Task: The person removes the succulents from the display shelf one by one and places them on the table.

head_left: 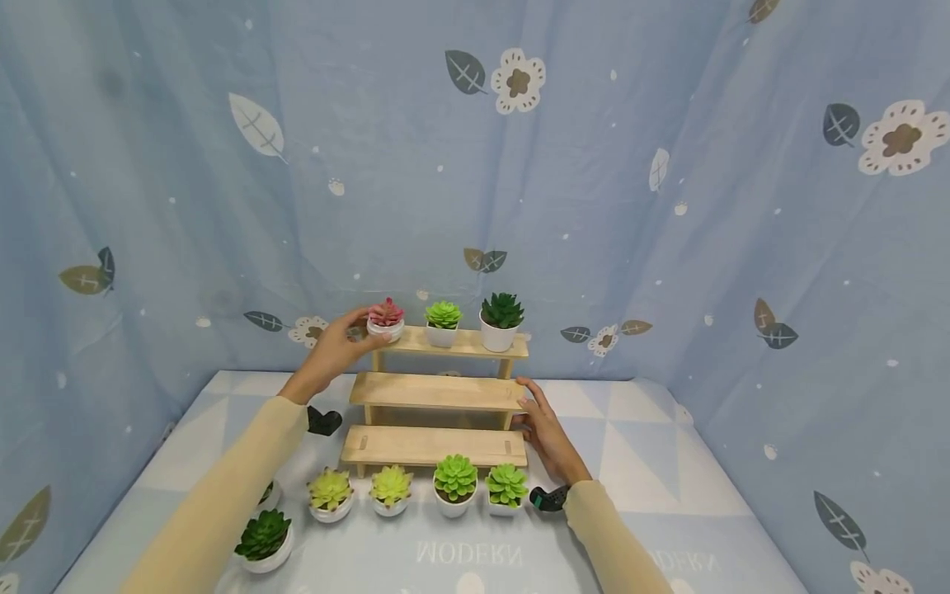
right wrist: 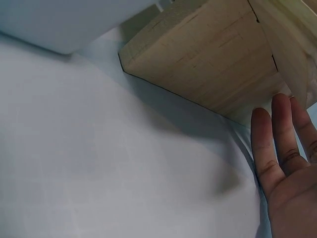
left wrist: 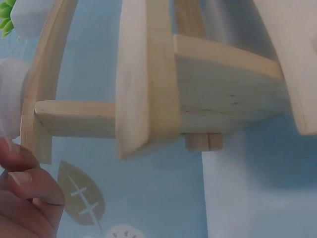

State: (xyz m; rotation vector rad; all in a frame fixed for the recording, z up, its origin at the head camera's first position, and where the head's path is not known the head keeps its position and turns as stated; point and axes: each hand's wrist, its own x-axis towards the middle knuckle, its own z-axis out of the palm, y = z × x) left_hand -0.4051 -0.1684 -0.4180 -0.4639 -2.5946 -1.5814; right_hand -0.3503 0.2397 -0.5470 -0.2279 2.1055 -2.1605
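At the left end of the top shelf of a three-tier wooden stand (head_left: 426,445), my left hand (head_left: 336,353) holds the white pot of a pink succulent (head_left: 386,318) between thumb and fingers. Its curled fingers also show beside the white pot (left wrist: 12,96) in the left wrist view. On the same shelf stand a light green succulent (head_left: 443,322) in the middle and a dark green succulent (head_left: 501,318) at the right. My right hand (head_left: 547,437) touches the stand's right side near the middle shelf, its fingers (right wrist: 282,124) fairly straight against the wood.
Several potted succulents line the table in front of the stand, among them a yellow-green one (head_left: 330,492) and a bright green one (head_left: 455,483). A dark green succulent (head_left: 264,538) sits front left, another partly hidden by my left sleeve. Patterned blue curtain (head_left: 475,165) surrounds the table.
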